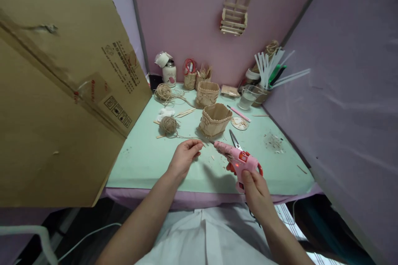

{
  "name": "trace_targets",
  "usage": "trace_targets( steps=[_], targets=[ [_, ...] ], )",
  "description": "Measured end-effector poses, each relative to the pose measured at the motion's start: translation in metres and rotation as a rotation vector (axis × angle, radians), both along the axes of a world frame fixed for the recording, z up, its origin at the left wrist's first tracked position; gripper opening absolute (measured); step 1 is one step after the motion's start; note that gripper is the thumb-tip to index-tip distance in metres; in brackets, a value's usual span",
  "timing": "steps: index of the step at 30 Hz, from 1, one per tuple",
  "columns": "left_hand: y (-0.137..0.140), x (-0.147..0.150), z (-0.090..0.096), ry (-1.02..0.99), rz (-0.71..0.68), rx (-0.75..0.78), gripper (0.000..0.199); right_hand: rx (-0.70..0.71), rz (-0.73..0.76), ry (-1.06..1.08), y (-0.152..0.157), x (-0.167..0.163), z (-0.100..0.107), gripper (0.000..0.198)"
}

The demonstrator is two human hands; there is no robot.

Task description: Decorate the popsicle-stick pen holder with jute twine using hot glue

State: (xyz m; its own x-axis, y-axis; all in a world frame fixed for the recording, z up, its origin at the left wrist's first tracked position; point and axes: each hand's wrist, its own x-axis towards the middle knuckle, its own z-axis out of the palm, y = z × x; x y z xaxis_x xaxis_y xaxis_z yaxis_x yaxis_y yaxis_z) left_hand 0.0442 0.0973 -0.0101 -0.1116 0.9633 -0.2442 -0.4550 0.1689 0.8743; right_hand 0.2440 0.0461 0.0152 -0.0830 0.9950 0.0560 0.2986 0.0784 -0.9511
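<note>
My right hand [257, 192] is wrapped round the handle of a pink glue gun [231, 153], whose small orange light glows. Its nozzle points left, toward my left hand [185, 155]. Finger and thumb of that hand are pinched on a small thin tan piece [204, 145], too small to name surely. Just beyond both hands stands a wooden basket [214, 122] with a scalloped rim. Scissors [235, 140] with red handles lie behind the glue gun, partly hidden by it. Twine runs from a ball of twine [168, 125] toward the space beyond my left hand.
A second basket [207, 94] stands behind the first. A plastic cup [248, 97] of liquid and several white glue sticks [268, 66] are at back right. A pink pen [239, 114] lies near a small round dish [239, 123]. A large cardboard panel [71, 91] borders the left side.
</note>
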Motion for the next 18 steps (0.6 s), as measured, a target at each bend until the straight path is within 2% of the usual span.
trace_targets(
  steps=[5,13,18],
  targets=[
    [0.0001,0.0003,-0.0017,0.016,-0.013,-0.003,0.037,0.049,-0.015,-0.048,-0.0006,0.0005,-0.0008,0.063],
    [-0.0004,0.0008,0.0014,0.036,-0.022,-0.008,0.042,0.049,0.002,-0.076,-0.0015,0.0000,-0.0046,0.062],
    [-0.0005,0.0008,0.0006,0.042,-0.025,-0.009,0.042,-0.001,0.038,-0.076,-0.0003,0.0038,-0.0091,0.061]
  ],
)
